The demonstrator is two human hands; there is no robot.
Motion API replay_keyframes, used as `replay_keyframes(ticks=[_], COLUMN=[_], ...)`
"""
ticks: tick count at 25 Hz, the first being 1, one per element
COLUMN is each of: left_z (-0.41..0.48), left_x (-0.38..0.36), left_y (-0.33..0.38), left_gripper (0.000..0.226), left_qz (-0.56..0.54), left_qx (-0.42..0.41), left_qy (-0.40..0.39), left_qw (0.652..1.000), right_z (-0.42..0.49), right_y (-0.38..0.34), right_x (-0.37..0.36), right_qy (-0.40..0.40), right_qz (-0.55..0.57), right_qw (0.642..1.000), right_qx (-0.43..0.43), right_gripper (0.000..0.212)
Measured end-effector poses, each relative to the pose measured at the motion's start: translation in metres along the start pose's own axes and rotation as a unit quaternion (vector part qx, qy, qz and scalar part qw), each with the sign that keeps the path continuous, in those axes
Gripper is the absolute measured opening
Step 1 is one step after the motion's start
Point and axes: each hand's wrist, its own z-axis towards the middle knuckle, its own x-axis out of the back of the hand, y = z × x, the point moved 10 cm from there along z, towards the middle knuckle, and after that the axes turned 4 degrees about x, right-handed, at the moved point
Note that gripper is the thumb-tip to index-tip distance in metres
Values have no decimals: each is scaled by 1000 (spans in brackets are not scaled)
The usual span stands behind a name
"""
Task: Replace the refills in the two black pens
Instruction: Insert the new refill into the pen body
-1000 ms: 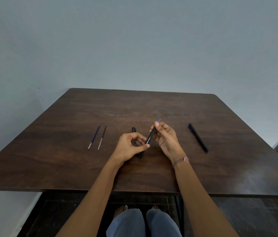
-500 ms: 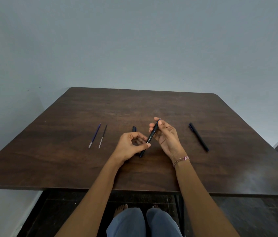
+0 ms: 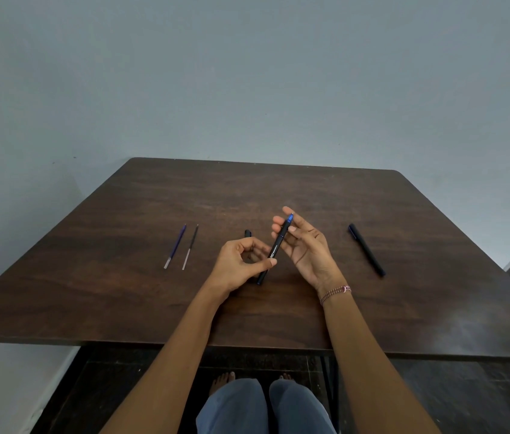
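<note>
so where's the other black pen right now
In the head view, the other black pen lies untouched on the table, right of the right hand, which pinches the first pen.

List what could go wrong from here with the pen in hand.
1. The pen is held over the table by the fingertips of the left hand and right hand; a loosened part might drop and roll.
2. The cap lies just behind the left hand and could get knocked.
3. The two refills lie side by side, so the wrong one might be picked.
</note>
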Motion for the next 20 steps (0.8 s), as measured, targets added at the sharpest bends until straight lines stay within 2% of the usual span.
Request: replay_keyframes(ticks=[8,12,15,17,20], left_z=[0,-1,0,2,2], left_x=[-3,-3,-3,1,23], left_y=[1,0,0,2,-4], left_gripper=[21,22,22,21,21], left_qz=[12,13,28,34,-36], left_qx=[0,3,-3,-11,11], left_qy=[-15,-21,-14,13,110], left_qw=[1000,1000,999,999,993], right_z=[1,1,3,5,7], right_y=[-5,-10,-8,-5,-1], right_x=[7,10,16,22,26], right_qy=[25,49,69,91,100], right_qz=[-65,-88,-109,-109,-122], right_qw=[997,993,989,988,986], right_qx=[40,65,69,60,52], right_gripper=[50,46,29,16,18])
